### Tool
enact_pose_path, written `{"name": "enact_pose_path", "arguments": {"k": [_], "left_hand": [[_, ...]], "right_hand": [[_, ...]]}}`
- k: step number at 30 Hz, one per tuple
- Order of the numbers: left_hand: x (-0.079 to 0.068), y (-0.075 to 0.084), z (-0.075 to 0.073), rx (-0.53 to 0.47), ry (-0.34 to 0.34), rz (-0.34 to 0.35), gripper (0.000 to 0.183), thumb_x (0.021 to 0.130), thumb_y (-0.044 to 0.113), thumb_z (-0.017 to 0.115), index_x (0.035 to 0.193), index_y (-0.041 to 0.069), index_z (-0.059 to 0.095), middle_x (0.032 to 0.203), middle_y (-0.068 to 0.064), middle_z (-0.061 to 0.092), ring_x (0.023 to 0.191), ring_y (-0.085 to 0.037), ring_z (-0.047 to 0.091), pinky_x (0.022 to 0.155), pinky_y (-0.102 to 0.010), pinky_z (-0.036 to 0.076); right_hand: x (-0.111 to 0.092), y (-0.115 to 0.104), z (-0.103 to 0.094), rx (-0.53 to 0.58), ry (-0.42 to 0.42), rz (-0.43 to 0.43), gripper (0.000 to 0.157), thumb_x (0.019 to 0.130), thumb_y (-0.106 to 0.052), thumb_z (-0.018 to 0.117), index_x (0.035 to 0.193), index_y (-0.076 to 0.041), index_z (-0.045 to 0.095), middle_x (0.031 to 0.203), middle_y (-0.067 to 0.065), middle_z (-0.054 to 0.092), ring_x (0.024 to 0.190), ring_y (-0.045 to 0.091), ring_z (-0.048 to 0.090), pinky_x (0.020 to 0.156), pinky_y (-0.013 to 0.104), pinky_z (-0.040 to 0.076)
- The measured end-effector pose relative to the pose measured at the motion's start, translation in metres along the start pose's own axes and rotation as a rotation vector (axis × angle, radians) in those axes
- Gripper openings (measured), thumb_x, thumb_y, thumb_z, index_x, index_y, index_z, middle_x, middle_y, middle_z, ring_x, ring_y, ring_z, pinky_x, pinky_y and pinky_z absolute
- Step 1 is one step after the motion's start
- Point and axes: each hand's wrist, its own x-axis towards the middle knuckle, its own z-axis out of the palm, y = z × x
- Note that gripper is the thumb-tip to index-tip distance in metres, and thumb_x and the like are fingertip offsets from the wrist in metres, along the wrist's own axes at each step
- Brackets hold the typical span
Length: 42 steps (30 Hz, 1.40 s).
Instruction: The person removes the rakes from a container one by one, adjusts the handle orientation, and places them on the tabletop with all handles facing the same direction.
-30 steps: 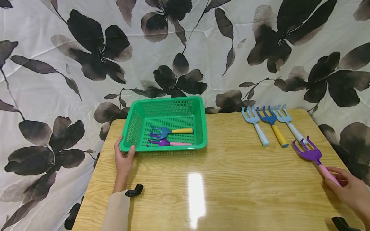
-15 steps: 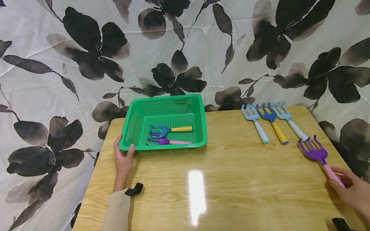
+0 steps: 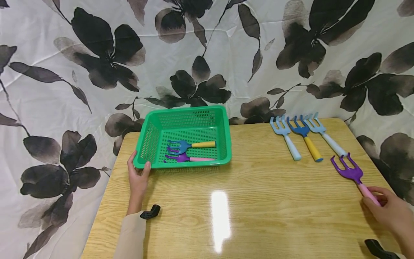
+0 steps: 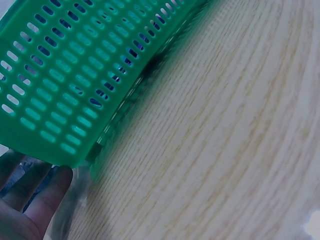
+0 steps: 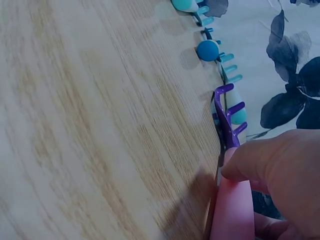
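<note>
At the right of the table my right hand point(image 3: 388, 207) holds a hand fork point(image 3: 350, 172) by its pink handle, thumb on top and fingers beneath. Its purple tines point up and away, close below the end of a light blue fork's handle. In the right wrist view the thumb presses on the pink handle point(image 5: 235, 200). My left hand point(image 3: 138, 176) grips the front left corner of a green plastic basket point(image 3: 229, 140), thumb at the front rim and fingers along the left side. Inside lie a blue fork with a yellow handle point(image 3: 203, 144) and a purple one with a pink handle point(image 3: 202, 159).
Three more forks lie in a row at the back right: one light blue point(image 3: 286, 135), one blue with a yellow handle point(image 3: 310, 145), another light blue point(image 3: 330, 140). A floral cloth point(image 3: 249, 43) hangs behind the wooden table point(image 3: 275, 208).
My right hand moves slightly right with the purple fork, then a little back left. My left hand stays at the basket's corner, and the basket stays put.
</note>
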Motion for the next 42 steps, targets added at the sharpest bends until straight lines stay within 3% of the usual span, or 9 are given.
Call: {"name": "enact_pose_path", "arguments": {"k": [6,19,25,32,37,42], "left_hand": [[0.0,0.0,0.0,-0.009,-0.001,-0.01,0.067,0.097,0.013,0.059,0.154,0.014,0.024,0.15,-0.016,0.035,0.133,-0.041,0.04,0.093,-0.016,0.043],[0.0,0.002,-0.001,-0.003,0.002,-0.007,0.067,0.098,0.013,0.059,0.154,0.012,0.022,0.151,-0.017,0.034,0.133,-0.041,0.04,0.093,-0.015,0.042],[0.0,0.002,-0.001,0.012,-0.001,-0.022,0.068,0.097,0.015,0.059,0.154,0.014,0.023,0.151,-0.015,0.034,0.133,-0.039,0.04,0.094,-0.017,0.041],[-0.001,0.002,-0.002,0.037,-0.001,-0.037,0.067,0.097,0.017,0.06,0.154,0.016,0.024,0.149,-0.016,0.037,0.132,-0.037,0.042,0.093,-0.017,0.041],[-0.001,0.002,-0.003,0.036,0.002,-0.037,0.067,0.097,0.018,0.061,0.154,0.017,0.025,0.148,-0.015,0.038,0.131,-0.035,0.044,0.092,-0.016,0.042],[-0.001,0.002,-0.003,0.02,-0.007,-0.029,0.068,0.097,0.017,0.061,0.154,0.017,0.024,0.147,-0.016,0.039,0.13,-0.036,0.044,0.09,-0.015,0.044]], "right_hand": [[0.0,-0.003,0.002,-0.006,0.015,0.045,0.055,0.093,-0.022,0.065,0.131,0.011,0.043,0.099,0.037,0.054,0.079,0.039,0.051,0.056,0.032,0.034],[0.0,-0.009,-0.002,-0.01,0.006,0.045,0.053,0.093,-0.022,0.065,0.13,0.01,0.044,0.099,0.038,0.055,0.079,0.04,0.052,0.058,0.034,0.033],[0.007,-0.006,-0.009,-0.02,-0.037,-0.007,0.064,0.095,-0.037,0.062,0.131,0.012,0.041,0.105,0.042,0.053,0.088,0.052,0.053,0.064,0.05,0.043],[0.02,-0.014,-0.026,-0.052,-0.175,-0.041,0.081,0.098,-0.051,0.049,0.138,0.015,0.026,0.112,0.046,0.047,0.096,0.059,0.048,0.073,0.064,0.039],[0.033,-0.026,-0.043,-0.088,-0.219,-0.093,0.086,0.097,-0.05,0.053,0.138,0.019,0.02,0.112,0.049,0.041,0.095,0.061,0.046,0.068,0.062,0.044],[0.046,-0.044,-0.057,-0.115,-0.178,-0.187,0.082,0.096,-0.043,0.06,0.137,0.018,0.022,0.11,0.048,0.041,0.093,0.061,0.047,0.066,0.062,0.044]]}}
